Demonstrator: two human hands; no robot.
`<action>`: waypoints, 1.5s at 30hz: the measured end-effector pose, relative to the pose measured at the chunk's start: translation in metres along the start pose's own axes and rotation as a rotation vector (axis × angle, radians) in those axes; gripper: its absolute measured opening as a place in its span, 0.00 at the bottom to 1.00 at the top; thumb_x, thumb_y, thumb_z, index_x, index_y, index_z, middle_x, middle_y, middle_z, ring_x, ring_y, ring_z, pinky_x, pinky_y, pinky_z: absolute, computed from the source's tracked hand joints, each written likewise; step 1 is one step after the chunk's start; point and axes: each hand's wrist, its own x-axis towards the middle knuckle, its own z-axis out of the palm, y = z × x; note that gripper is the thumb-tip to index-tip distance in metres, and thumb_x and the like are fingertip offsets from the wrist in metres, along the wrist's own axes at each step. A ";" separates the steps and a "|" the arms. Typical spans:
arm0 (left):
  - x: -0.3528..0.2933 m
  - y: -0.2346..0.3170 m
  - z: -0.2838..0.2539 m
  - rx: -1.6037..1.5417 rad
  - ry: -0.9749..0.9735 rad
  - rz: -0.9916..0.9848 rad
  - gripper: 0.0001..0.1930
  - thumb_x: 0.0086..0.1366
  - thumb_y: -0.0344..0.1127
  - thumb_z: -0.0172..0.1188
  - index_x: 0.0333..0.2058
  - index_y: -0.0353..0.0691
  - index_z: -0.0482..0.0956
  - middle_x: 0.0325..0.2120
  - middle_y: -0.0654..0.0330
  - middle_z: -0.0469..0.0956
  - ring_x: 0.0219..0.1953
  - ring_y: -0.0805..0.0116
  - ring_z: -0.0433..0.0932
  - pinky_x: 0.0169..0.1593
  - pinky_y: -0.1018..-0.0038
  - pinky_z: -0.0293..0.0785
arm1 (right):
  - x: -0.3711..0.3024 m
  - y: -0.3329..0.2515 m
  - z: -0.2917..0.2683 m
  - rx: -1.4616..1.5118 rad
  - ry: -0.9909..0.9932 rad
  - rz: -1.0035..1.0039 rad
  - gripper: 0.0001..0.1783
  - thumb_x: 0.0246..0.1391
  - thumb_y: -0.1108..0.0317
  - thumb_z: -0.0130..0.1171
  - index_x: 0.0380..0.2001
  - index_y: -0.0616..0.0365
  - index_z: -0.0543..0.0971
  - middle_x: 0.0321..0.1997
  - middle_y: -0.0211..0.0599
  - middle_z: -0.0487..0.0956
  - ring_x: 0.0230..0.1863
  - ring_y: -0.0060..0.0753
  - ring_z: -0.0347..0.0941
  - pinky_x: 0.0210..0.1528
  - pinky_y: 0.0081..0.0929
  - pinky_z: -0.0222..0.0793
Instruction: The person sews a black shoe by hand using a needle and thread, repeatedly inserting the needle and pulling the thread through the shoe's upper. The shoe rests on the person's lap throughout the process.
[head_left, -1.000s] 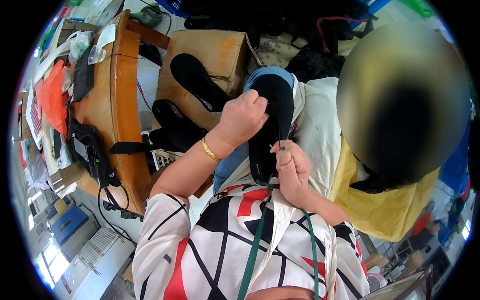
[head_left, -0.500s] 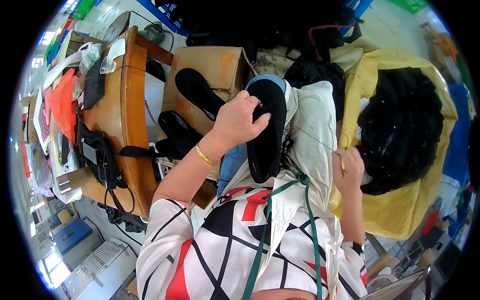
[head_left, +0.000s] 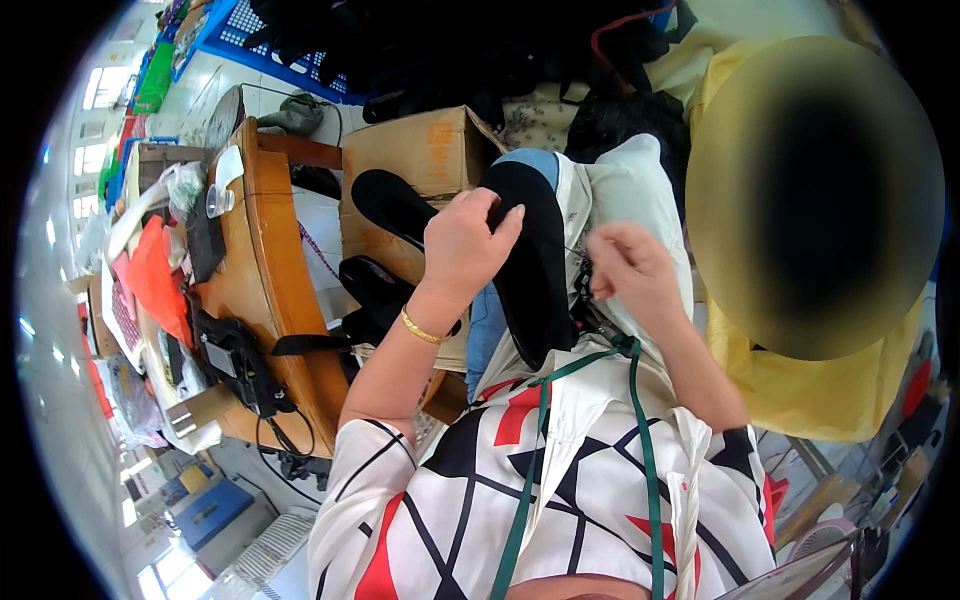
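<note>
A long black cloth shoe [head_left: 530, 290] lies across my lap, its far end over my knee in blue cloth. My left hand [head_left: 466, 240], with a gold bracelet at the wrist, is closed on the shoe's upper part, thumb and fingers pinching near its edge. My right hand [head_left: 630, 265] is in the air to the right of the shoe, over the pale apron [head_left: 640, 190]. Its fingers are curled together and a little smeared; what they hold cannot be made out. Another black shoe [head_left: 390, 205] rests on the cardboard box, with a second dark shoe [head_left: 375, 285] nearer me.
The cardboard box [head_left: 415, 140] stands beyond my left hand. A wooden table [head_left: 262, 270] with a black bag [head_left: 240, 360] is at the left. At the right is a yellow sack [head_left: 820, 400], its middle blurred out. Behind is a blue crate [head_left: 235, 40] beside dark goods.
My right hand has come back from the far right toward the shoe; the thread stretched between them earlier no longer shows. My left hand keeps its hold. The whole view has shifted somewhat.
</note>
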 end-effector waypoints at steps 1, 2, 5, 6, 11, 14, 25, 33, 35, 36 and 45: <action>-0.001 -0.004 0.000 -0.059 -0.024 -0.055 0.13 0.59 0.40 0.66 0.27 0.35 0.78 0.21 0.54 0.76 0.24 0.59 0.77 0.30 0.69 0.74 | 0.007 -0.003 0.012 -0.058 -0.045 0.008 0.07 0.64 0.68 0.58 0.40 0.60 0.76 0.25 0.29 0.78 0.25 0.18 0.75 0.29 0.18 0.72; -0.002 -0.008 0.000 -0.117 -0.048 -0.111 0.12 0.58 0.39 0.66 0.28 0.34 0.79 0.20 0.54 0.76 0.24 0.61 0.77 0.30 0.70 0.74 | 0.013 -0.005 0.022 -0.116 -0.090 0.016 0.07 0.65 0.68 0.57 0.40 0.60 0.76 0.24 0.29 0.77 0.25 0.19 0.75 0.28 0.19 0.71; -0.007 -0.023 0.005 -0.368 -0.160 -0.347 0.09 0.59 0.34 0.65 0.30 0.32 0.80 0.18 0.59 0.77 0.21 0.73 0.76 0.28 0.76 0.72 | 0.027 -0.002 0.039 -0.217 -0.152 -0.001 0.07 0.65 0.68 0.55 0.38 0.60 0.75 0.23 0.31 0.77 0.23 0.20 0.75 0.27 0.21 0.71; -0.007 -0.022 0.004 -0.452 -0.161 -0.411 0.09 0.59 0.34 0.65 0.29 0.32 0.80 0.18 0.61 0.76 0.21 0.76 0.75 0.28 0.77 0.72 | 0.030 0.001 0.042 -0.241 -0.162 -0.014 0.06 0.65 0.68 0.54 0.37 0.60 0.74 0.23 0.32 0.77 0.23 0.21 0.75 0.27 0.22 0.71; -0.008 -0.013 0.005 -0.738 -0.132 -0.598 0.08 0.62 0.31 0.65 0.29 0.32 0.80 0.20 0.68 0.77 0.20 0.85 0.73 0.25 0.84 0.70 | 0.039 0.015 0.043 -0.382 -0.144 -0.108 0.05 0.62 0.71 0.55 0.37 0.61 0.76 0.20 0.32 0.76 0.20 0.20 0.73 0.25 0.22 0.69; -0.008 -0.015 0.006 -0.735 -0.145 -0.594 0.08 0.62 0.32 0.65 0.30 0.32 0.80 0.20 0.68 0.77 0.21 0.85 0.73 0.26 0.85 0.72 | 0.043 0.025 0.042 -0.478 -0.107 -0.218 0.05 0.59 0.71 0.55 0.36 0.61 0.77 0.21 0.39 0.77 0.22 0.32 0.75 0.27 0.29 0.70; -0.009 -0.014 0.006 -0.768 -0.123 -0.627 0.08 0.62 0.33 0.67 0.31 0.33 0.80 0.21 0.68 0.78 0.21 0.85 0.73 0.26 0.85 0.72 | 0.045 0.028 0.042 -0.588 -0.085 -0.334 0.06 0.56 0.73 0.55 0.37 0.61 0.77 0.22 0.43 0.77 0.22 0.37 0.76 0.27 0.30 0.70; -0.011 -0.016 0.008 -0.737 -0.128 -0.607 0.08 0.62 0.33 0.66 0.30 0.33 0.80 0.21 0.67 0.78 0.21 0.85 0.73 0.26 0.85 0.72 | 0.048 0.033 0.046 -0.707 -0.067 -0.409 0.05 0.57 0.71 0.55 0.36 0.58 0.75 0.23 0.46 0.79 0.25 0.50 0.78 0.28 0.41 0.72; -0.009 -0.016 0.006 -0.699 -0.146 -0.613 0.08 0.62 0.33 0.66 0.30 0.33 0.80 0.21 0.67 0.78 0.21 0.84 0.74 0.25 0.84 0.72 | 0.048 0.038 0.050 -0.826 -0.051 -0.445 0.05 0.58 0.72 0.55 0.37 0.58 0.73 0.22 0.43 0.78 0.23 0.47 0.78 0.26 0.40 0.71; -0.008 -0.016 0.005 -0.738 -0.172 -0.653 0.08 0.62 0.33 0.66 0.29 0.34 0.80 0.21 0.66 0.78 0.21 0.83 0.75 0.25 0.84 0.73 | 0.046 0.042 0.053 -0.896 -0.039 -0.474 0.06 0.58 0.71 0.55 0.38 0.58 0.71 0.21 0.42 0.78 0.23 0.47 0.78 0.24 0.41 0.71; 0.000 -0.026 -0.003 -0.905 -0.334 -0.790 0.07 0.64 0.34 0.64 0.30 0.37 0.79 0.23 0.65 0.78 0.21 0.78 0.77 0.26 0.82 0.76 | 0.054 0.053 0.061 -1.029 0.020 -0.698 0.07 0.53 0.73 0.53 0.34 0.58 0.66 0.18 0.38 0.76 0.19 0.43 0.77 0.18 0.38 0.69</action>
